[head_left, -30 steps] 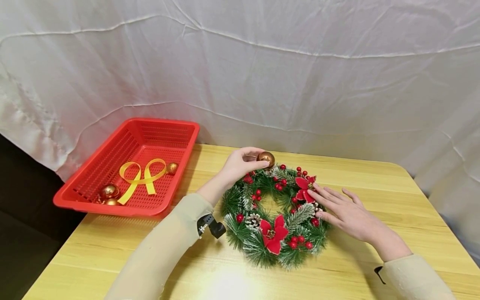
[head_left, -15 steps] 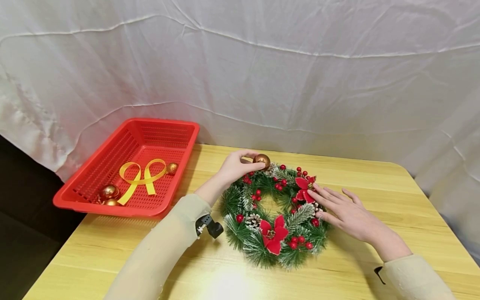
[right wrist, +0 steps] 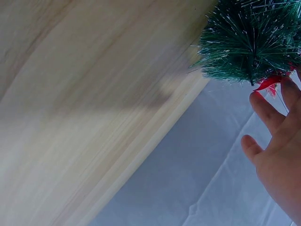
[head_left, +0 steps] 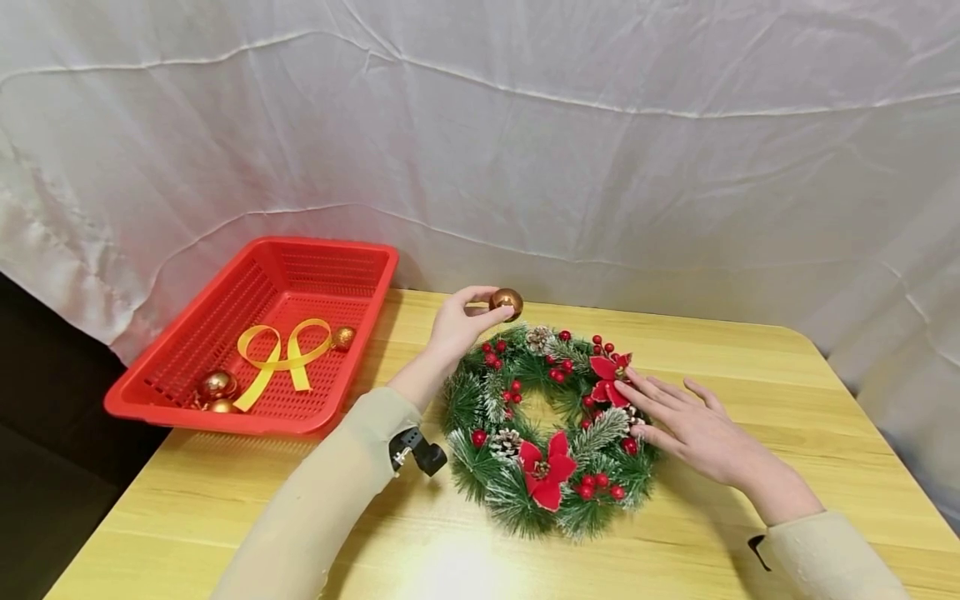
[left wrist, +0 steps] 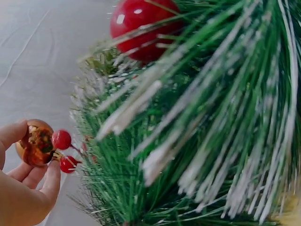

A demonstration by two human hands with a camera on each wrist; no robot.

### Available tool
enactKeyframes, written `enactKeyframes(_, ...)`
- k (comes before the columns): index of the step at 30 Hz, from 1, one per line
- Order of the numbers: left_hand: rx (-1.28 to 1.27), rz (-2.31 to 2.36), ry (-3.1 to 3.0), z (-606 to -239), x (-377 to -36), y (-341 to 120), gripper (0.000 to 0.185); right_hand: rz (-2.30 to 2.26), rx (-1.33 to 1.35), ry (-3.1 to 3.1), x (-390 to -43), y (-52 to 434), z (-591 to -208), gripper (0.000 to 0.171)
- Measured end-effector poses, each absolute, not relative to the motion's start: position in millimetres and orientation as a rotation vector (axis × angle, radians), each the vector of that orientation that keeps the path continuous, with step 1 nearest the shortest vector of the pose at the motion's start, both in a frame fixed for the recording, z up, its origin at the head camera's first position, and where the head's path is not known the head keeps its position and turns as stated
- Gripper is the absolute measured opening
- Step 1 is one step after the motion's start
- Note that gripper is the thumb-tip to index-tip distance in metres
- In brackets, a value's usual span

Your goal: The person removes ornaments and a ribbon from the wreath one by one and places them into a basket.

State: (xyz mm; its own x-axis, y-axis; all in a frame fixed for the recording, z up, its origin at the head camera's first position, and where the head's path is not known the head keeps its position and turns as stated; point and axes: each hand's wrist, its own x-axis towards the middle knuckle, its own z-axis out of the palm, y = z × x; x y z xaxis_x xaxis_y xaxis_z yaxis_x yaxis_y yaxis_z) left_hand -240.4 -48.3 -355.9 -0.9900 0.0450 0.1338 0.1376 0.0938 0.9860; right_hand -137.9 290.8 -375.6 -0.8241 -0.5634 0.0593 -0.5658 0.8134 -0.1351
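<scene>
On the tabletop (head_left: 750, 367) the Christmas wreath (head_left: 547, 429) is steadied by the flat, straight-fingered right hand (head_left: 690, 425), while the gold bauble (head_left: 507, 302) is pinched in the left hand (head_left: 457, 321) just above the wreath's far rim, probably awaiting careful placing among the needles.

The bauble (head_left: 507, 302) in my left hand (head_left: 457, 327) is shiny gold. Under my right hand (head_left: 693, 429) lies a wreath (head_left: 551, 429) of dark green needles frosted white at the tips, dotted with glossy red berries, red fabric flowers and brown pinecones. My sleeves are pale beige. The table (head_left: 787, 392) is light yellow wood grain. The basket (head_left: 258, 337) is bright red mesh, holding a yellow ribbon (head_left: 281, 354).
</scene>
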Motion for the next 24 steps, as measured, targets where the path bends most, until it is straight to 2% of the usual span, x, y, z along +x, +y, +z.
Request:
enactKeyframes(11,-0.186,-2.065,-2.217,-351.9,-237.4,-52.4,0.041,0.241,0.923,-2.98,-137.7,290.7,-375.5,0.059)
enactKeyframes(24,-0.32,-2.137,-2.279,-354.3,-231.9,-51.9,0.039,0.243,0.923,-2.978,-137.5,289.8,-375.7,0.06)
